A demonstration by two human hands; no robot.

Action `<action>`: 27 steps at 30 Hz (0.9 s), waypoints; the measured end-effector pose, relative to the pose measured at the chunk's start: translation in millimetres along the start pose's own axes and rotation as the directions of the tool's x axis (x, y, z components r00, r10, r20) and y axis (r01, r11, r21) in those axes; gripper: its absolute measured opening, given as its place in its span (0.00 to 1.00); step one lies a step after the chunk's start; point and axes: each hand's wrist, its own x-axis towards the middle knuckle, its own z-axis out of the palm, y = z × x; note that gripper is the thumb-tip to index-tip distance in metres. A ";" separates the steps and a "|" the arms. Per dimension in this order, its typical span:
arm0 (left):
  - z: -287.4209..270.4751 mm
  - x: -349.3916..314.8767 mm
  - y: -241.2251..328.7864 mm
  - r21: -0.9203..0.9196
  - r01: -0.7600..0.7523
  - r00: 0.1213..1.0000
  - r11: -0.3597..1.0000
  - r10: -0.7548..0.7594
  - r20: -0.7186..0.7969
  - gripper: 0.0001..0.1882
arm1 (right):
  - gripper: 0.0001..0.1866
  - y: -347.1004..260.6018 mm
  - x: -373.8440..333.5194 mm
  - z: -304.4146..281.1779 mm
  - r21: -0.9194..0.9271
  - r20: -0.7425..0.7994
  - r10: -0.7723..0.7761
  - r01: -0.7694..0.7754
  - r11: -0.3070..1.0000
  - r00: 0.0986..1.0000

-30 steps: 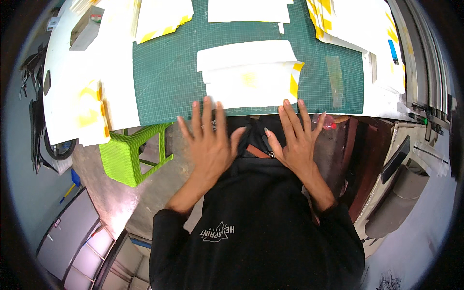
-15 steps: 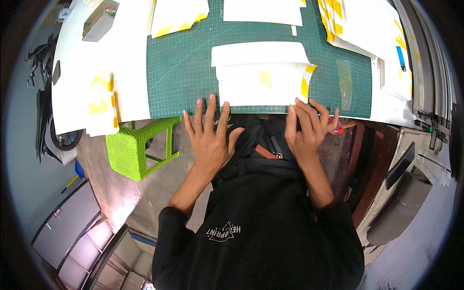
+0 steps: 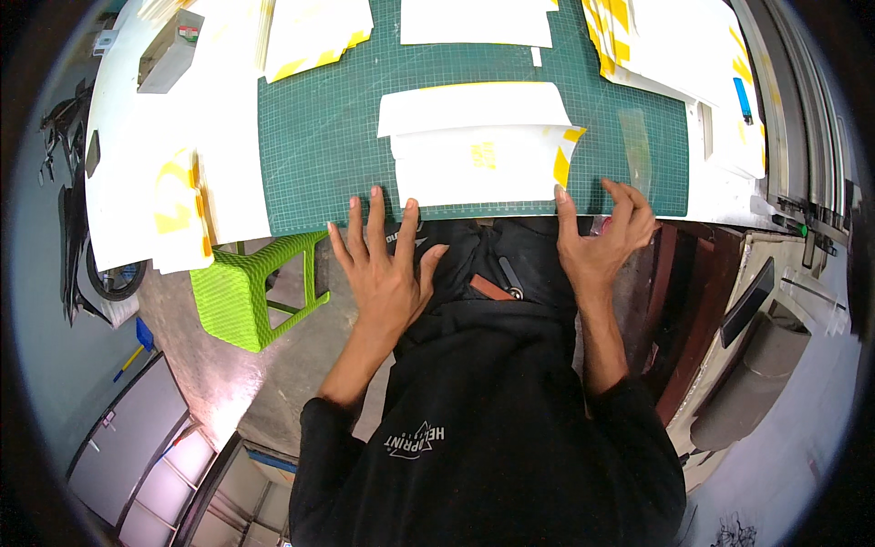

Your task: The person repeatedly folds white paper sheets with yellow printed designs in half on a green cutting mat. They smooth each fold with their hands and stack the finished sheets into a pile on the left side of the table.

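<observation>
On the green cutting mat [image 3: 319,146] lies a folded white paper piece [image 3: 437,178] with yellow markings, near the table's front edge. Its far flap stands out as a separate strip, and a yellow-striped tab shows at its right end. My left hand [image 3: 383,278] has its fingers spread, the fingertips at the mat's front edge beside the paper's lower left corner. At the paper's lower right corner is the thumb of my right hand [image 3: 602,237]. The other fingers of that hand are bent and apart from the thumb, over the mat, with nothing seen between them.
Stacks of white and yellow sheets [image 3: 314,36] stand behind and at both sides of the mat. A grey box [image 3: 170,53] is at the far left, a blue cutter [image 3: 743,100] at the right. Below the table's left part stands a green stool [image 3: 237,296].
My right hand has moved right and opened wider between thumb and fingers. The whole view has shifted slightly; the folded paper keeps its place on the mat.
</observation>
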 end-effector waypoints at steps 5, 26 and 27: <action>-5.4 20.8 42.4 -0.131 -0.026 1.000 0.991 0.028 0.014 0.36 | 0.29 -5.8 3.3 -1.9 0.042 0.011 -0.007 0.006 0.999 1.000; -22.8 47.3 19.3 -0.548 -0.382 0.919 0.744 0.242 -0.312 0.17 | 0.35 34.9 23.5 -1.2 0.877 0.106 0.033 -0.109 0.468 0.994; -40.9 53.7 19.1 -0.637 -0.343 0.936 0.690 0.198 -0.290 0.16 | 0.43 40.3 23.2 -0.6 0.940 0.139 0.010 -0.135 0.312 0.990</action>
